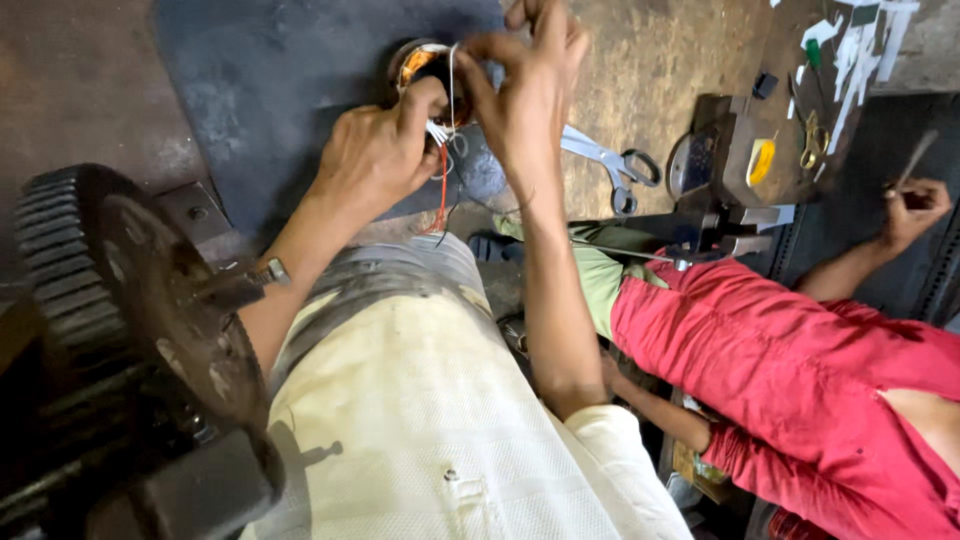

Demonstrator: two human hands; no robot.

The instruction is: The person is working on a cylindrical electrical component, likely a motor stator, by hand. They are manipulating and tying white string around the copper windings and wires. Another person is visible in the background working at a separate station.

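Winding step underway: left hand (375, 150) fingers pinch white wire ends at round copper-wound metal coil (425, 70) on dark floor mat (270, 90); right hand (525, 90) fingers pinch thin white thread (452, 85) taut above. Next move likely needs steady tension.

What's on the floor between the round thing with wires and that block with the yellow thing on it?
In the head view, scissors lie on the bare floor between the wired ring and the block.

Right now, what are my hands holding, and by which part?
Left hand grips the round wound coil at its near rim; right hand pinches a thin white thread above it.
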